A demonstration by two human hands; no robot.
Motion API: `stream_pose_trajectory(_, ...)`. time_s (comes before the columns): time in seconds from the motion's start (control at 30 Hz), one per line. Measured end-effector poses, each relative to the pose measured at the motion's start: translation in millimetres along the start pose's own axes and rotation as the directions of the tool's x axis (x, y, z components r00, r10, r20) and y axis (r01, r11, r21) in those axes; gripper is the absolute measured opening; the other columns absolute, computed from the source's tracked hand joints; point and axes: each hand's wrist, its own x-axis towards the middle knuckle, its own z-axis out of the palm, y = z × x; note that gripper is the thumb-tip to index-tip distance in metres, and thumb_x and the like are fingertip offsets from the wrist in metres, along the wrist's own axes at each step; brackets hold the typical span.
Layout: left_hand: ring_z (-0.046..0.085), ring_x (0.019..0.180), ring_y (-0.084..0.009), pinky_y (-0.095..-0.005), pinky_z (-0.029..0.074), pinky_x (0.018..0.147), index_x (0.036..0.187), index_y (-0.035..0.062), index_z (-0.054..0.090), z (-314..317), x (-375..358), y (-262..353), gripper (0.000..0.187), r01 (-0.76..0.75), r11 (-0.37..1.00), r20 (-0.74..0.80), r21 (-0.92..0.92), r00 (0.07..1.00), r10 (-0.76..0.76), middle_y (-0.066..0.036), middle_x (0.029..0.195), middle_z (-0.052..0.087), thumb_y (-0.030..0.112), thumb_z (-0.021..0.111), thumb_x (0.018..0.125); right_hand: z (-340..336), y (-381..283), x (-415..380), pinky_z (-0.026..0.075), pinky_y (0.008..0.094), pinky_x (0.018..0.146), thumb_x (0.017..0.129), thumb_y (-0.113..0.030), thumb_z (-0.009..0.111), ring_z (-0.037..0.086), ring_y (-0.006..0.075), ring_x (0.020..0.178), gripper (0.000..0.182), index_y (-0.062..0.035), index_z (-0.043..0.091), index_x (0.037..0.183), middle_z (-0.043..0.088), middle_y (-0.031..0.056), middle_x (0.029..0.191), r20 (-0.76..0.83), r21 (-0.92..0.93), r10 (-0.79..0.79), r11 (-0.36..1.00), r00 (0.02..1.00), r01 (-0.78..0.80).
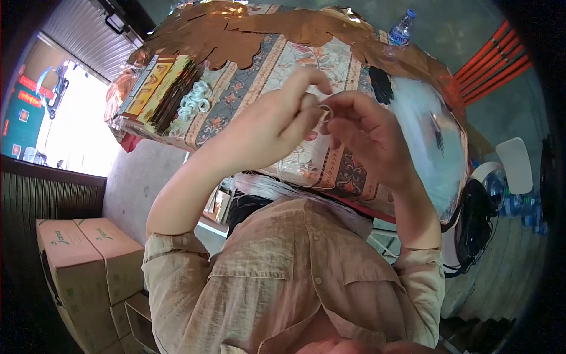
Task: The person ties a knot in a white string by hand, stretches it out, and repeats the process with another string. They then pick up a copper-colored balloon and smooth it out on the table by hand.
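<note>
My left hand (295,115) and my right hand (371,135) meet above the patterned tablecloth (289,65). A thin white string (325,108) forms a small loop between their fingertips. The fingers of my left hand are curled and pinched on the string. My right hand has its thumb and fingers bent around the same string, partly hiding it. Below my hands, a bundle of white strands (259,185) lies across my lap by the table edge.
At the table's left are stacked printed papers (154,88) and white looped bundles (194,101). Brown foil sheets (236,38) cover the far side. Clear plastic (424,118), a black bundle (381,85) and a water bottle (402,28) are at right. Cardboard boxes (88,259) stand lower left.
</note>
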Motion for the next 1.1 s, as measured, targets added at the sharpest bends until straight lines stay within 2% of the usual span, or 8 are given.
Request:
stream_pose_trajectory(0.23,0.042,0.053,-0.0140,-0.0267,0.035,0.052,0.113,0.0057,0.035,-2.4,21.2,6.2,0.035,-0.186,0.968,0.067,0.166,0.982,0.177,-0.004,0.059,0.045,0.000,0.051,0.083,-16.9,-18.7,10.8,0.044,0.0214,0.055,0.090,-0.008,0.046,0.054,0.0084,0.062,0.013,0.0018,0.054,0.086,0.056,0.0038,0.072,-0.019,-0.297,-0.040,0.954,0.999,0.032)
stream_pose_trajectory(0.53,0.048,0.075,-0.0090,-0.0242,0.040,0.066,0.094,0.0022,0.054,0.9,37.9,-3.2,0.010,-0.295,0.954,-0.026,-0.061,0.956,0.294,-0.005,0.079,0.053,0.010,0.048,0.090,-30.1,-24.6,4.1,0.047,0.0253,0.046,0.089,-0.011,0.049,0.057,0.0163,0.050,0.014,0.0011,0.056,0.089,0.063,0.0144,0.076,-0.028,0.456,-0.032,0.889,0.999,0.041)
stream_pose_trajectory(0.73,0.048,0.063,-0.0107,-0.0283,0.042,0.059,0.089,0.0013,0.056,35.2,30.3,-12.0,0.017,-0.111,0.894,-0.121,-0.435,0.991,0.064,-0.007,0.067,0.054,0.017,0.050,0.090,-24.3,-1.9,6.6,0.038,0.0226,0.036,0.092,-0.020,0.045,0.052,0.0143,0.043,0.023,0.0005,0.055,0.096,0.063,0.0212,0.089,-0.307,0.176,-0.231,0.940,0.923,0.293)
stream_pose_trajectory(0.8,0.048,0.072,-0.0068,-0.0229,0.041,0.064,0.088,0.0002,0.055,34.2,28.4,-16.2,0.020,-0.138,0.979,0.061,-0.151,0.987,0.149,-0.002,0.075,0.052,0.017,0.046,0.093,-24.4,-1.2,14.0,0.040,0.0219,0.038,0.090,-0.021,0.050,0.053,0.0138,0.045,0.024,0.0014,0.058,0.094,0.063,0.0207,0.088,-0.316,-0.404,-0.456,0.858,0.832,0.317)
stream_pose_trajectory(0.93,0.049,0.069,-0.0097,-0.0268,0.041,0.063,0.083,-0.0011,0.054,20.7,22.5,-8.8,0.019,-0.134,0.929,-0.018,-0.345,0.991,0.136,-0.005,0.070,0.051,0.016,0.049,0.091,-40.9,6.2,-7.6,0.041,0.0211,0.044,0.088,-0.016,0.052,0.054,0.0123,0.050,0.020,0.0025,0.060,0.093,0.064,0.0197,0.090,-0.038,-0.465,-0.121,0.881,0.992,0.090)
stream_pose_trajectory(1.0,0.049,0.069,-0.0099,-0.0275,0.041,0.063,0.084,-0.0014,0.054,20.3,20.8,-13.3,0.018,-0.174,0.951,0.037,-0.255,0.981,0.189,-0.006,0.070,0.051,0.014,0.049,0.090,-40.2,3.0,-20.8,0.041,0.0214,0.047,0.088,-0.011,0.052,0.053,0.0111,0.053,0.017,0.0034,0.061,0.093,0.064,0.0173,0.088,0.247,0.246,-0.104,0.968,0.963,0.042)
stream_pose_trajectory(1.03,0.049,0.069,-0.0101,-0.0281,0.041,0.062,0.085,-0.0017,0.054,20.5,20.4,-15.2,0.016,-0.220,0.961,0.104,-0.168,0.966,0.239,-0.007,0.070,0.050,0.013,0.049,0.090,-38.1,2.0,-20.5,0.041,0.0214,0.047,0.088,-0.011,0.052,0.053,0.0111,0.053,0.017,0.0034,0.061,0.093,0.064,0.0173,0.088,0.249,0.246,-0.107,0.968,0.963,0.045)
stream_pose_trajectory(1.1,0.048,0.070,-0.0088,-0.0274,0.040,0.061,0.086,-0.0017,0.055,28.7,18.3,-18.1,0.015,-0.233,0.960,0.132,-0.157,0.958,0.254,-0.007,0.070,0.050,0.013,0.051,0.089,-30.2,-1.3,-19.0,0.041,0.0219,0.046,0.086,-0.008,0.054,0.053,0.0116,0.053,0.015,0.0042,0.061,0.090,0.065,0.0165,0.085,-0.204,0.069,-0.114,0.989,0.972,0.130)
